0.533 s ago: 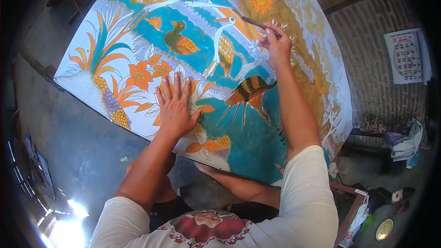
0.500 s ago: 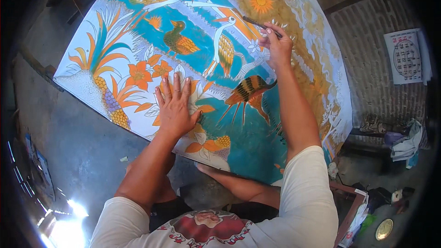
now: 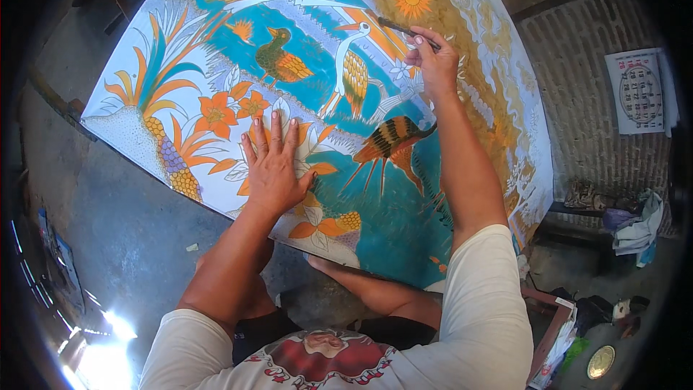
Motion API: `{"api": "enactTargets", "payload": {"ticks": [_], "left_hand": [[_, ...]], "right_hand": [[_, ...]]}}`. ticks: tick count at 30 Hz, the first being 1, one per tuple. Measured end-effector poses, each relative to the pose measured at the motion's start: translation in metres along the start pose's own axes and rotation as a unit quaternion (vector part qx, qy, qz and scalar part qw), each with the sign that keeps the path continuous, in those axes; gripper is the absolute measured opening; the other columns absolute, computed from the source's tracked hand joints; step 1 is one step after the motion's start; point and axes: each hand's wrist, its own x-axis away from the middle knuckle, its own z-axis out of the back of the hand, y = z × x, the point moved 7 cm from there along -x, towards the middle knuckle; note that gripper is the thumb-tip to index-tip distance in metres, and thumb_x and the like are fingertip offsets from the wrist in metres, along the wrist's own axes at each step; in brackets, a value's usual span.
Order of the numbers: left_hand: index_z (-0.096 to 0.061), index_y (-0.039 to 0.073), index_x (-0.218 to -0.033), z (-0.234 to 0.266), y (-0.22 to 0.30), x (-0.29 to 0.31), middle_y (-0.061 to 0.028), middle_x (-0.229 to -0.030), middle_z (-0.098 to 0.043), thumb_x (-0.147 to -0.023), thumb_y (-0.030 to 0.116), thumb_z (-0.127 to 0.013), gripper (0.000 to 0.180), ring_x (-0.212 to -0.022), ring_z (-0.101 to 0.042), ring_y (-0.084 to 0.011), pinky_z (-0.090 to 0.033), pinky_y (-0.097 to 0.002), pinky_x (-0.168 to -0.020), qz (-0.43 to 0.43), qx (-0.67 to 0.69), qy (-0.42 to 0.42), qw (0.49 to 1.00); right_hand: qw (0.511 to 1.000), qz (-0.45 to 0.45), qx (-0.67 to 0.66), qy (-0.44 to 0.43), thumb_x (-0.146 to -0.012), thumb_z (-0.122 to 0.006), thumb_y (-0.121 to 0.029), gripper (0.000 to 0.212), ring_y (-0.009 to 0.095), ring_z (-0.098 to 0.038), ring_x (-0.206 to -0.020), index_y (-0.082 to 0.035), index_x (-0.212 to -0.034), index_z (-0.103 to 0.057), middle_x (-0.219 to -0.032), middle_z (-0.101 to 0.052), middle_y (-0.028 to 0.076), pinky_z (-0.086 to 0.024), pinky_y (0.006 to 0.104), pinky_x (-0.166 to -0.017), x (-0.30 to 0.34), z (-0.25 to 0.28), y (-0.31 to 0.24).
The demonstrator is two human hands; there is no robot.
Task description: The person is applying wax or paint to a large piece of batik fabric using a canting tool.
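Brush (image 3: 406,29), dark, slim, pinched between thumb and fingers of right hand (image 3: 436,65), just right of white bird's head (image 3: 363,29) on painted sheet (image 3: 404,235); tip contact unclear. Likely light, stiff; grip mid-handle. Left hand (image 3: 276,173) flat on sheet, fingers spread. Sheet probably thin, flexible (wet paint would smear): best lifted by edges.

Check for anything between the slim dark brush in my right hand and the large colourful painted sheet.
Nothing visible stands between the slim dark brush in the right hand and the large colourful painted sheet; whether its tip touches is unclear. The left hand rests on it, well aside.
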Motion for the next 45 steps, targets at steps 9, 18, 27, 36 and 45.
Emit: {"api": "enactTargets", "payload": {"ticks": [9,18,27,36,45], "left_hand": [[-0.024,0.012,-0.16,0.0,0.0,0.0,-0.0224,-0.166,-0.013,-0.076,0.044,-0.077,0.104,-0.152,-0.006,-0.0492,-0.008,-0.0671,-0.118,0.0,-0.005,-0.002,1.0],[-0.026,0.011,-0.159,-0.001,0.001,-0.001,-0.0218,-0.166,-0.014,-0.077,0.044,-0.076,0.102,-0.152,-0.007,-0.0483,-0.007,-0.0658,-0.119,0.003,-0.008,-0.003,1.0],[-0.023,0.013,-0.16,-0.001,0.002,-0.001,-0.0221,-0.166,-0.013,-0.078,0.043,-0.077,0.103,-0.152,-0.006,-0.0488,-0.008,-0.0664,-0.118,-0.001,-0.013,-0.006,1.0],[-0.023,0.014,-0.16,0.0,0.002,-0.001,-0.0219,-0.166,-0.013,-0.078,0.042,-0.077,0.103,-0.152,-0.006,-0.0488,-0.009,-0.0663,-0.118,0.0,-0.017,-0.009,1.0],[-0.023,0.014,-0.16,-0.001,0.002,0.0,-0.0221,-0.166,-0.013,-0.077,0.04,-0.078,0.104,-0.152,-0.006,-0.0486,-0.009,-0.0663,-0.118,0.002,-0.018,-0.012,1.0]], "right_hand": [[1.0,-0.002,0.008,0.001,-0.096,-0.062,-0.005,0.021,0.011,-0.065,-0.063,0.0,-0.114,-0.07,-0.094,-0.073,0.013,-0.06,0.0273,-0.057,0.005,0.013,0.009],[1.0,-0.009,0.027,0.013,-0.095,-0.062,-0.004,0.021,0.011,-0.065,-0.064,0.0,-0.114,-0.071,-0.094,-0.072,0.012,-0.061,0.0289,-0.058,0.015,0.032,0.013],[0.998,-0.034,0.059,0.004,-0.098,-0.06,-0.005,0.022,0.011,-0.065,-0.07,0.0,-0.118,-0.068,-0.102,-0.071,0.014,-0.061,0.0283,-0.064,0.018,0.049,0.02],[0.997,-0.041,0.066,0.003,-0.097,-0.059,-0.005,0.024,0.011,-0.065,-0.069,-0.001,-0.119,-0.068,-0.103,-0.071,0.013,-0.061,0.0276,-0.063,0.025,0.061,0.024],[0.994,-0.053,0.09,0.011,-0.097,-0.06,-0.004,0.022,0.011,-0.066,-0.069,-0.001,-0.117,-0.069,-0.101,-0.072,0.012,-0.061,0.0277,-0.063,0.033,0.072,0.029]]}}
